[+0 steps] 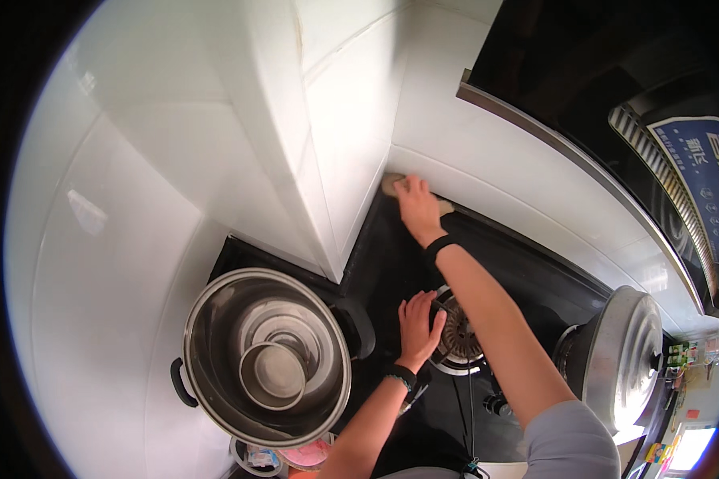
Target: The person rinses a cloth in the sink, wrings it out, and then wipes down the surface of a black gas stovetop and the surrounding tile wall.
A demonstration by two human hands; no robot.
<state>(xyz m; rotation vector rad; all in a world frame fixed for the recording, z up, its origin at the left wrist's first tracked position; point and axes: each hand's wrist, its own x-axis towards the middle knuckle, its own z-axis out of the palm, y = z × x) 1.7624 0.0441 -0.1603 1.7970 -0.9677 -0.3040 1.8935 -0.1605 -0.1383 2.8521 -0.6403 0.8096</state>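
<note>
My right hand [418,206] reaches to the far corner of the black countertop [389,239]. Its fingers press down on a tan cloth [393,184], part of which shows on the other side of the hand along the wall's foot. Lower down, my left hand [418,332] lies palm down beside a gas burner [458,335], fingers apart and nothing visible in its grasp. Its fingertips meet the burner's near rim; whether they touch the pan support I cannot tell. My right forearm covers part of that burner.
A large steel pot [268,359] with smaller metal vessels inside stands to the left, beside a projecting tiled wall corner [329,239]. A lidded metal pot [620,359] sits at the right. A black range hood [563,66] overhangs at upper right. A thin cord [470,413] hangs below me.
</note>
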